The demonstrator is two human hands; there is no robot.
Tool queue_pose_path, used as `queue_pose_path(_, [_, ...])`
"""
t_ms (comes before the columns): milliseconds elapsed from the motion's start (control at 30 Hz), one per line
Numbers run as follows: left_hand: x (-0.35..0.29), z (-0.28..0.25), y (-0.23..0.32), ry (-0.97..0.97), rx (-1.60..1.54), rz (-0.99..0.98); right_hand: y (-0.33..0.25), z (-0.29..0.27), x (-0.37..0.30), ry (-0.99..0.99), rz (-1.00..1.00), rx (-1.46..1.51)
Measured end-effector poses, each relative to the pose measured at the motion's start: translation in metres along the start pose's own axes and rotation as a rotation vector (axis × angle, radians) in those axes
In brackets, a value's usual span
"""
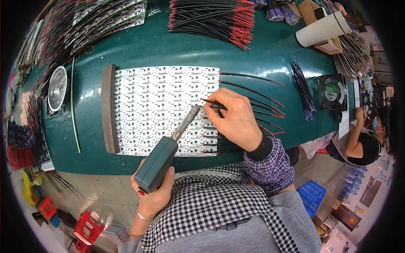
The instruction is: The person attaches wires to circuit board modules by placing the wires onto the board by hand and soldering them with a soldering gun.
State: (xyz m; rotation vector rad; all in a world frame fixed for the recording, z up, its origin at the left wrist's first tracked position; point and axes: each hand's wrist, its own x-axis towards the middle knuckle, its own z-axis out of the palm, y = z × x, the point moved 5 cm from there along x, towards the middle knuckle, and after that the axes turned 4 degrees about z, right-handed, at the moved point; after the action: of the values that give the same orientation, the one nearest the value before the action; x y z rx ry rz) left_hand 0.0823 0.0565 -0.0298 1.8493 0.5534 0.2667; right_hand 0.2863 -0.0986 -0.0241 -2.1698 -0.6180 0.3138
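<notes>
My left hand (155, 199) is closed around a green soldering gun (157, 165), its metal barrel slanting up and right over a white panel of small circuit boards (147, 105). The tip ends at the panel's right side, close to the fingers of my right hand (239, 120). Those fingers pinch a thin black wire (209, 101), its end over the boards. Several black wires with red ends (249, 89) stick out from the panel's right edge, above and below my right hand. My fingers partly hide the spot under the tip.
A dark bar (109, 109) lies along the panel's left edge. Beyond it are a thin rod (75, 105) and a metal bowl (58, 88). Black-and-red wires (211, 19) lie at the back. Rightward are a purple wire bundle (302, 90), a fan (332, 91), a white bottle (322, 29) and a seated co-worker (363, 141).
</notes>
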Motion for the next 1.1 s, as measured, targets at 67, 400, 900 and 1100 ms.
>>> queue_pose_path(67, [0.003, 0.002, 0.002, -0.013, -0.015, -0.010, 0.000, 0.000, 0.000, 0.001, -0.001, -0.003])
queue_pose_path(400, [-0.007, -0.003, -0.003, -0.011, 0.003, -0.006, 0.000, 0.002, 0.001, -0.006, 0.014, 0.004])
queue_pose_path(900, [-0.005, -0.003, 0.000, 0.018, -0.006, 0.031, 0.005, 0.001, 0.005, -0.085, 0.050, 0.082])
queue_pose_path(1100, [-0.001, -0.001, 0.007, -0.077, 0.095, 0.063, 0.001, 0.000, 0.003, -0.071, 0.024, 0.028])
